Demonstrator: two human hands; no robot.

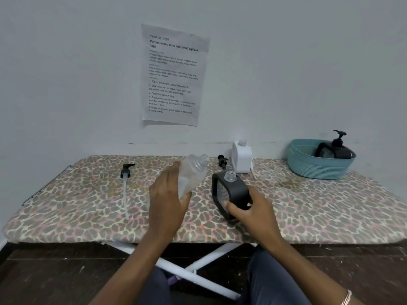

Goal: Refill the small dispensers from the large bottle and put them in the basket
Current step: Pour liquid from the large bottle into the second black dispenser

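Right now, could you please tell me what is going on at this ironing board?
A person is refilling dispensers. The left grip holds the large clear bottle, uncapped and tilted toward the black dispenser, whose neck is open and which the right grip steadies. No liquid is visibly pouring. A white dispenser stands open by the wall with a small pump beside it, a long-tubed pump lies to the left, and a second black dispenser, pump on, sits in the teal basket.

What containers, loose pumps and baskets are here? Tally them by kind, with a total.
Large clear bottle: 1
Small dispensers: 3 (front black dispenser, white dispenser, far-right black dispenser)
Loose pumps: 2 (left pump, back pump)
Basket: 1
Total: 7
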